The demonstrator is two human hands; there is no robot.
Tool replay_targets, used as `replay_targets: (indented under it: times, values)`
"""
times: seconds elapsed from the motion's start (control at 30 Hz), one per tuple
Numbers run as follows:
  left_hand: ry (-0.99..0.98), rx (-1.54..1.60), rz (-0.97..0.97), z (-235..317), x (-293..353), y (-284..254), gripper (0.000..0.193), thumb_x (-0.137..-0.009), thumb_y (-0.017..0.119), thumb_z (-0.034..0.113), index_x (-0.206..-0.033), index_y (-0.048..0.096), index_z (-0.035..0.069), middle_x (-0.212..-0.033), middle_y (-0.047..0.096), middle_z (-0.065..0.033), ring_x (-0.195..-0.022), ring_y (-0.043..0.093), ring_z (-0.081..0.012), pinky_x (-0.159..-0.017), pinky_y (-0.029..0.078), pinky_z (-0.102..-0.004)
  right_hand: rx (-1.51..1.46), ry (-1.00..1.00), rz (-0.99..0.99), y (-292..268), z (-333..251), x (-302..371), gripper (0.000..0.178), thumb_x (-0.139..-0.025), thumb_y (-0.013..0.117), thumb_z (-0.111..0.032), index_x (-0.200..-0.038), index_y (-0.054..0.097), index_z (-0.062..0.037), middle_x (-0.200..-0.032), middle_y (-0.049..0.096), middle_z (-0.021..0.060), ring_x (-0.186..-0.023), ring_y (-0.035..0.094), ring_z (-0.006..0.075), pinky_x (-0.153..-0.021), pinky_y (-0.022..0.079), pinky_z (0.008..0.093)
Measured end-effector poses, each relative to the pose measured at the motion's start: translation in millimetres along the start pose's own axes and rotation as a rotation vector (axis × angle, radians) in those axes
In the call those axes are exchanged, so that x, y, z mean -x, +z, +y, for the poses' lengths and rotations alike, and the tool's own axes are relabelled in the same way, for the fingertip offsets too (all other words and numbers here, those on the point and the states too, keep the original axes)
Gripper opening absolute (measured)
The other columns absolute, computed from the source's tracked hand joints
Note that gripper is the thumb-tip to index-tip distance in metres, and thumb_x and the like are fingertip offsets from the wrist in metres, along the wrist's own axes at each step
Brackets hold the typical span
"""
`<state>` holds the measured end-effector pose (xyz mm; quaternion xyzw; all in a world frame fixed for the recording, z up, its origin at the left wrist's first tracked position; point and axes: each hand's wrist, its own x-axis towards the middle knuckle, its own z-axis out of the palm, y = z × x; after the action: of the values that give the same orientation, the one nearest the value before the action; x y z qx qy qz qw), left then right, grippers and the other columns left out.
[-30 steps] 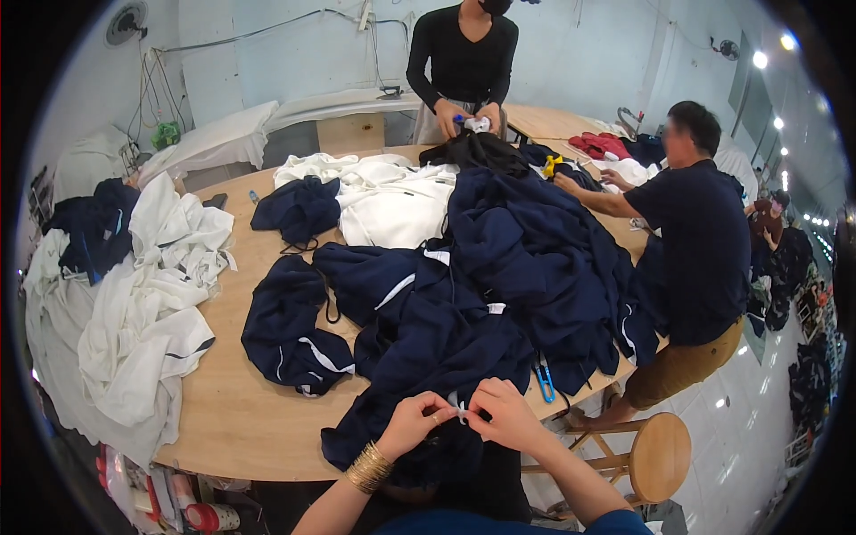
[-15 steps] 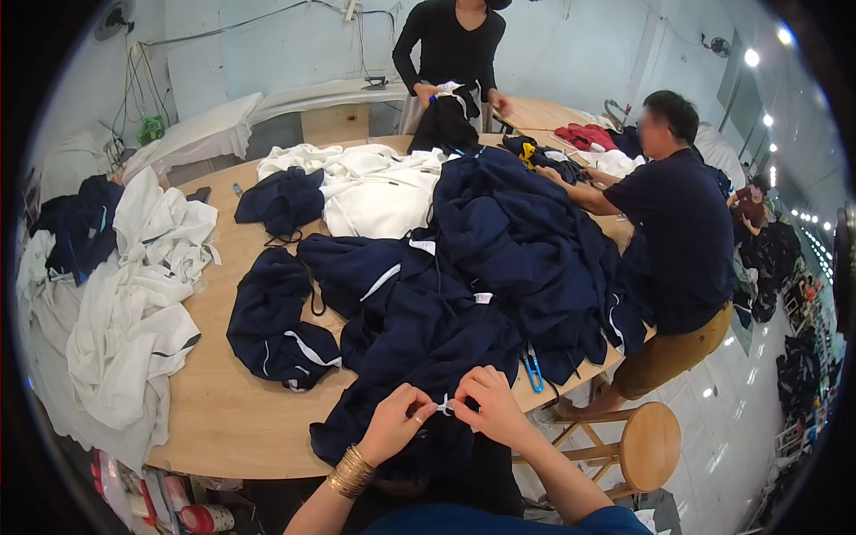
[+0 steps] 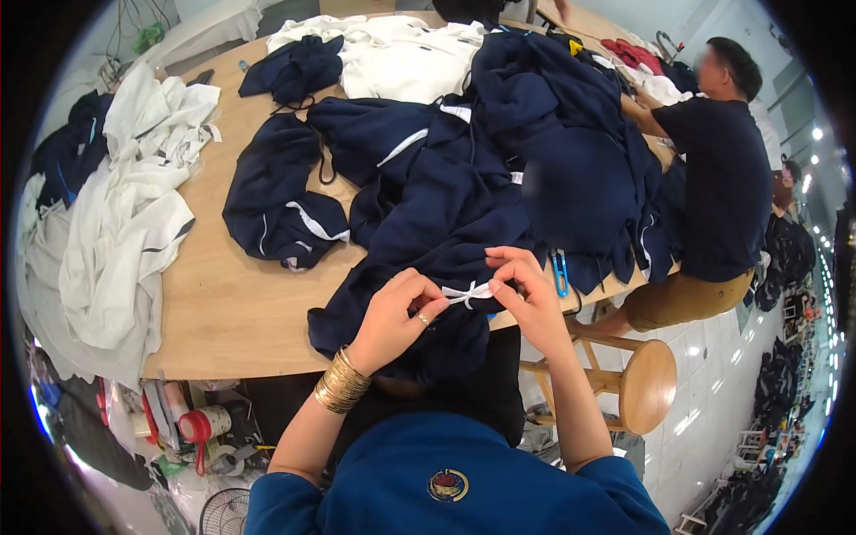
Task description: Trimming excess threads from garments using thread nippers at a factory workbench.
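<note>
Between my two hands stretches a narrow white tape point(image 3: 470, 292), crossed or knotted at its middle, over a navy blue garment point(image 3: 428, 214). My left hand point(image 3: 401, 308) pinches one end between thumb and fingers; a ring and several gold bangles show on this arm. My right hand point(image 3: 533, 290) pinches the other end with thumb and forefinger, its other fingers loosely curled. Dark cloth lies directly beneath the tape, and I cannot tell whether the tape is sewn to it. A pair of blue thread snips point(image 3: 560, 272) lies just beyond my right hand.
Navy garments and white garments point(image 3: 401, 62) are heaped on the wooden table point(image 3: 241, 330). More white cloth point(image 3: 125, 223) hangs over its left edge. A person in dark clothes point(image 3: 718, 169) works at the right, near a round wooden stool point(image 3: 648, 385).
My view has tipped downward, so the table sits higher in the picture. My hands have drawn apart, and a longer piece of the white tape shows between them.
</note>
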<state>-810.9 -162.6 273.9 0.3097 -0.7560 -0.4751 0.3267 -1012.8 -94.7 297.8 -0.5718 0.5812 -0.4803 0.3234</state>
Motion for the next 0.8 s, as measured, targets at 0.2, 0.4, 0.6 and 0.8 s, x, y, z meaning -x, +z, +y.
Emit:
replay_targets:
  times: [0.2, 0.4, 0.6, 0.8]
  values:
    - [0.267, -0.218, 0.133, 11, -10, 14, 0.042, -0.072, 0.076, 0.017, -0.106, 0.055, 0.004, -0.100, 0.058, -0.0074, -0.091, 0.055, -0.0268, -0.086, 0.043, -0.0365, -0.060, -0.068, -0.022, 6, 1, 1, 0.001, -0.084, 0.058, -0.002, -0.084, 0.057, -0.0016, -0.121, 0.051, 0.0114, -0.109, 0.053, 0.0208, -0.089, 0.042, 0.0300]
    - [-0.008, -0.093, 0.044, -3, -1, 14, 0.038, -0.076, 0.070, 0.011, -0.110, 0.054, 0.001, -0.100, 0.062, -0.0173, -0.095, 0.061, -0.0321, -0.079, 0.048, -0.0342, -0.374, -0.065, -0.087, 26, -15, 6, 0.036, -0.081, 0.066, -0.004, -0.113, 0.050, -0.0071, -0.135, 0.039, 0.0099, -0.124, 0.041, 0.0204, -0.101, 0.035, 0.0332]
    - [0.106, 0.553, 0.244, 34, -6, 0, 0.024, -0.088, 0.055, 0.006, -0.110, 0.052, -0.004, -0.091, 0.062, -0.0099, -0.086, 0.059, -0.0181, -0.083, 0.044, -0.0284, -0.113, -0.280, -0.224, 47, 7, 1, 0.105, -0.063, 0.084, -0.024, -0.144, 0.020, -0.0039, -0.148, 0.024, 0.0149, -0.135, 0.028, 0.0288, -0.110, 0.024, 0.0376]
    - [0.273, 1.024, 0.071, 97, -9, -19, 0.041, -0.096, 0.041, 0.047, -0.099, 0.042, 0.006, -0.071, 0.048, -0.0053, -0.067, 0.053, -0.0200, -0.079, 0.048, -0.0402, -0.100, -0.346, -0.349, 74, 16, -7, 0.102, -0.066, 0.079, -0.026, -0.145, 0.019, -0.0047, -0.149, 0.021, 0.0161, -0.135, 0.026, 0.0327, -0.111, 0.024, 0.0384]
